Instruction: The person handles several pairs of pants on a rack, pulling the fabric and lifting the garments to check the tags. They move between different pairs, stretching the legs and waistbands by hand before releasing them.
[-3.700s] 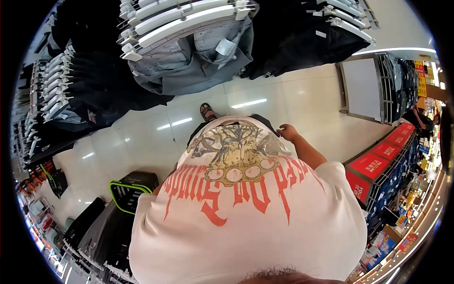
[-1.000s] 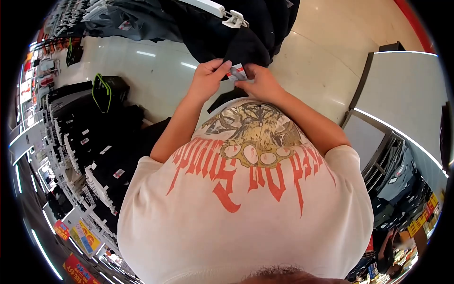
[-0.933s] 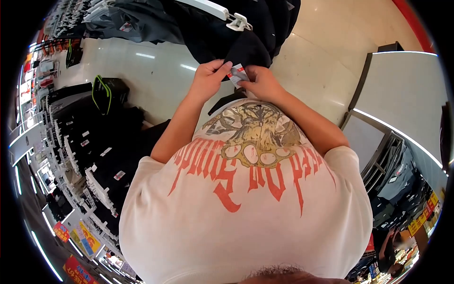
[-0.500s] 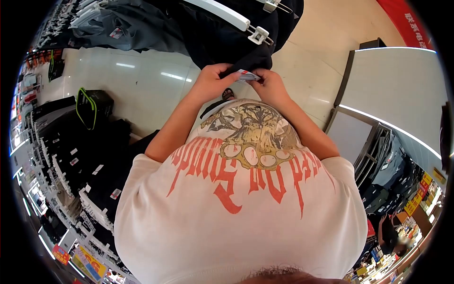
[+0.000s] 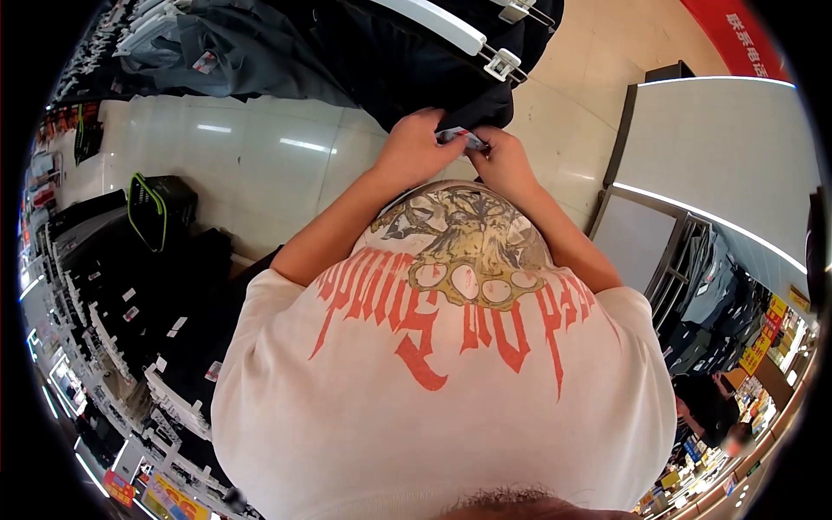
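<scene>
A dark garment [image 5: 487,111] hangs from a white clip hanger [image 5: 438,26] with a metal clip at its end. A small white and red paper tag [image 5: 458,136] shows at the garment's lower edge. My left hand [image 5: 418,149] is closed, its fingers partly behind the dark cloth and its thumb against the tag. On the tag's other side, my right hand [image 5: 504,163] pinches its edge between thumb and fingers. Both hands are close together in front of my printed white T-shirt [image 5: 451,416].
Grey trousers [image 5: 251,61] hang on a rack at upper left. A black basket with a green rim [image 5: 147,212] stands on the left, beside racks of dark clothes [image 5: 95,277]. On the right are a pale display panel [image 5: 719,143] and another person [image 5: 711,407].
The view has shifted slightly, and the garment, hanger and hands now appear a little further right. My left hand has turned a little around the tag. Both hands stay at the tag.
</scene>
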Motion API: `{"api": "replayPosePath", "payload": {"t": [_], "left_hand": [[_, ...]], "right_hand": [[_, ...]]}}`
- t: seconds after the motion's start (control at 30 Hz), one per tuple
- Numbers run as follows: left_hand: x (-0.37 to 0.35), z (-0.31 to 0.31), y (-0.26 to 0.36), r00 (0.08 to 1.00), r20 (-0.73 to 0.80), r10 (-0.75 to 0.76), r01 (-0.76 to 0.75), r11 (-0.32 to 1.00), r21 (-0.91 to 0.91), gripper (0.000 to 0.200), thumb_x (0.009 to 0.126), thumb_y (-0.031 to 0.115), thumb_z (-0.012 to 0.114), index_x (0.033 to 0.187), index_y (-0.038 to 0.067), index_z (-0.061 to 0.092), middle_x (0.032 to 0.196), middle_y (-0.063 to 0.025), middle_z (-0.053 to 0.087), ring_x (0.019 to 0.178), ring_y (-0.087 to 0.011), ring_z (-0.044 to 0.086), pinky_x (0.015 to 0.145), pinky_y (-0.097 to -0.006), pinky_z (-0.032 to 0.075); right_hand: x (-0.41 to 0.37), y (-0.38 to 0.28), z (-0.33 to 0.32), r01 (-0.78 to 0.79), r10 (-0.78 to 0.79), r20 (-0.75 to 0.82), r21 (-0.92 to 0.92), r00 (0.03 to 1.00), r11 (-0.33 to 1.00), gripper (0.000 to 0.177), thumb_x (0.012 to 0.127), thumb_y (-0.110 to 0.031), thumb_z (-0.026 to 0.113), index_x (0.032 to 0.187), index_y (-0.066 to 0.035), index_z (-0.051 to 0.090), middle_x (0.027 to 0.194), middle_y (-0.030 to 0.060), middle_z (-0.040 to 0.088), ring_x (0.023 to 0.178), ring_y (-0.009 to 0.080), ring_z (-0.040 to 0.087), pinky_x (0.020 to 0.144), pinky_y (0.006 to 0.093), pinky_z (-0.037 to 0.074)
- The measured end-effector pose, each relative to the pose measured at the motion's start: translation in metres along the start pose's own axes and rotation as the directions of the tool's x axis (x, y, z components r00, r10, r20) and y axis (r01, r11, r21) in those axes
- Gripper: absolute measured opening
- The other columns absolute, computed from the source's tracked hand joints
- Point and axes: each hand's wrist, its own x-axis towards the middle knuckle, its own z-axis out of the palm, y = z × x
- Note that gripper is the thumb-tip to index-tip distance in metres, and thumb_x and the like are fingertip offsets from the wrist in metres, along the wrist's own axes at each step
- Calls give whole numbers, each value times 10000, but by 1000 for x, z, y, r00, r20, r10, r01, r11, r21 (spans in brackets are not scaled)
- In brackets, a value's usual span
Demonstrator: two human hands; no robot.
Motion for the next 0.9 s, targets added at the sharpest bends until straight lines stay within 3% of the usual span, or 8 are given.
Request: {"api": "replayPosePath", "payload": {"t": [0.17,0.3,0.4,0.5,0.6,0.7,0.8,0.9], "left_hand": [[-3,5,1,995,-99,-6,6,1000,-3,337,802,265,760,975,-15,685,862,-188,683,750,-306,684,682,-375,524],[-10,-6,12,987,-110,-116,113,993,-35,395,801,237,795,1085,-13,682,978,-164,698,854,-256,693,751,-348,530],[-18,-9,23,981,-149,-125,111,989,-97,488,799,246,815,1190,0,659,1064,-155,693,939,-248,690,821,-340,531],[-6,-2,39,982,-155,-103,85,989,-122,544,792,289,822,1238,23,660,1144,-183,681,1037,-293,675,906,-330,518],[0,0,52,975,-208,82,-25,964,264,494,795,275,821,1189,10,685,1145,-185,684,1017,-284,677,895,-325,520],[0,-3,55,959,-234,160,-71,935,349,442,807,274,821,1136,3,704,1094,-156,693,956,-247,673,859,-318,524],[-4,0,78,943,-193,-270,263,963,-60,407,826,260,817,1125,8,705,1015,-117,707,886,-202,663,801,-321,526],[-15,4,71,902,-364,-233,190,970,-151,296,867,227,793,1039,6,697,891,-53,691,776,-113,627,690,-279,511]], "right_hand": [[12,9,-5,69,-68,68,-14,995,998,225,822,-67,709,1044,-26,706,925,211,679,794,380,671,708,418,543],[26,13,-9,128,-97,220,-131,971,983,277,796,-133,736,1059,-49,716,927,204,684,841,393,663,745,449,541],[30,6,-22,226,-205,269,-51,941,973,298,782,-180,763,1053,-63,723,951,190,687,884,385,663,774,453,541],[33,11,-53,233,-253,262,106,931,967,281,776,-184,818,980,-32,700,954,125,686,869,297,682,754,383,551],[39,21,-67,260,-293,171,190,941,947,320,799,-172,829,1020,-24,652,933,98,664,833,241,672,725,330,546],[47,13,-69,300,-293,-64,185,954,936,445,798,-167,823,1149,-20,594,981,131,649,870,278,651,739,355,535],[70,11,-69,551,-545,-85,93,834,829,422,770,-152,825,1114,-9,626,990,142,643,915,314,634,782,385,522],[73,11,-42,647,-657,76,122,750,753,206,804,-83,754,993,-28,694,946,96,640,893,302,628,773,382,526]]}}
